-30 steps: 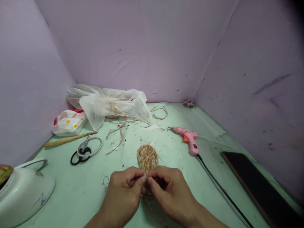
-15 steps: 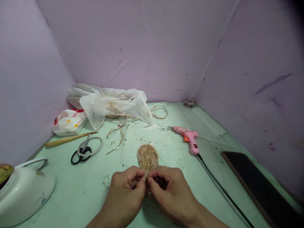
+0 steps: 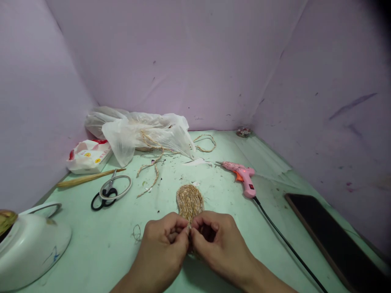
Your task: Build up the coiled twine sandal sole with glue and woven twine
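Observation:
A long, rounded pad of coiled straw cord (image 3: 190, 200) lies on the table in front of me, its rows running lengthwise. Its near part is mostly covered by my hands. My left hand (image 3: 166, 244) is closed in a pinch, thumb against forefinger, at the pad's near half. Fingertip to fingertip with it, my right hand (image 3: 221, 246) pinches too. A small bit of straw cord shows between the two sets of fingertips; its exact hold is partly hidden.
A pink glue gun (image 3: 240, 173) with a black cable lies right, beside a phone (image 3: 330, 240). At left are scissors (image 3: 105, 197) under a pale ring (image 3: 130, 188), a white bowl (image 3: 39, 248) and a tissue pack (image 3: 90, 158). Behind are a plastic bag (image 3: 152, 126) and loose straw cord (image 3: 158, 173).
Both hands have shifted very slightly, fingertips still together at the pad. The cord seen trailing under my right hand earlier is now hardly visible.

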The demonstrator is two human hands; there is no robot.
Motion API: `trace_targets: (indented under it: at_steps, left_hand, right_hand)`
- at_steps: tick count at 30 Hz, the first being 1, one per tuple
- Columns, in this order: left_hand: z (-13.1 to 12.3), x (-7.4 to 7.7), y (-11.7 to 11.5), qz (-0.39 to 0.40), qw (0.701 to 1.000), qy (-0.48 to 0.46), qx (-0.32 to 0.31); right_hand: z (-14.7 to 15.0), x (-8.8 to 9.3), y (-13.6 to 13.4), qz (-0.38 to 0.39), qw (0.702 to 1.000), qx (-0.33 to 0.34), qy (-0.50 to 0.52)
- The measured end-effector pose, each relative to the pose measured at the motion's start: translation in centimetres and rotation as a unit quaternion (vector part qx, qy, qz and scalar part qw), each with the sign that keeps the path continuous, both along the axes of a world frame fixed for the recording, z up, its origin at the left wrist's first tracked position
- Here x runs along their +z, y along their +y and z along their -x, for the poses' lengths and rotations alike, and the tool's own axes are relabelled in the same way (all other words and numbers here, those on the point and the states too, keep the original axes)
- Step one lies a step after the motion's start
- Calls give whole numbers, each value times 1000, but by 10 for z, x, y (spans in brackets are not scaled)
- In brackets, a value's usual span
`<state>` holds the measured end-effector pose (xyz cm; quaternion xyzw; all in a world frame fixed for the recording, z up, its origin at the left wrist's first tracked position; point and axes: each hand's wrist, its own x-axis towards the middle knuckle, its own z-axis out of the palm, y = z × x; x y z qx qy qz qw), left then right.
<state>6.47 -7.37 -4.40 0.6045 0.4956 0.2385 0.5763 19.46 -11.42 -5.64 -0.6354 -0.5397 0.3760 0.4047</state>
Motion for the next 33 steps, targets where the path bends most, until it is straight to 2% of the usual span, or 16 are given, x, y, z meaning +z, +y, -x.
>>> trace_targets:
  at_steps: [9,20,33]
  left_hand:
    - [2,-1,5,-9,1000,-10,-16]
    - [0,1,1,-3,1000,9,6]
    - [0,1,5,0,1000,2,-12]
  right_hand:
    - [-2,-3,-2,-16,1000,21,-15]
    - [-3,1,-4,-102,990,48,-83]
    - [-2,1,-4,-72,993,22,-87]
